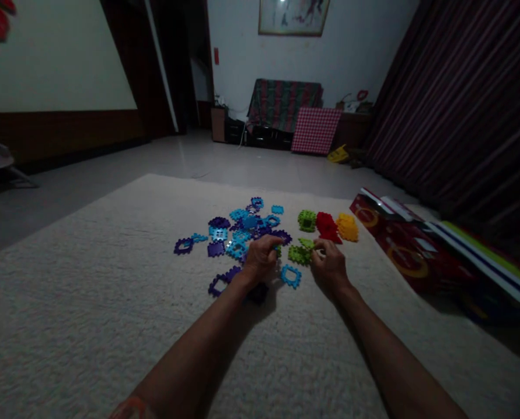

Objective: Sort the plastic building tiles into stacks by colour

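My right hand pinches a light-green interlocking plastic tile with notched edges. Below that tile lies a green stack of tiles. My left hand is closed, index finger and thumb around a green tile that shows only in part. To the left and beyond my left hand spreads a loose pile of tiles, with purple ones and light-blue ones. One light-blue frame tile rests between my hands. Behind my forearm, some dark tiles are partly hidden.
Past my right hand stand a green tile block, a red tile stack and a yellow tile stack. A large red box lies along the mat's right edge. The pale mat covers the floor.
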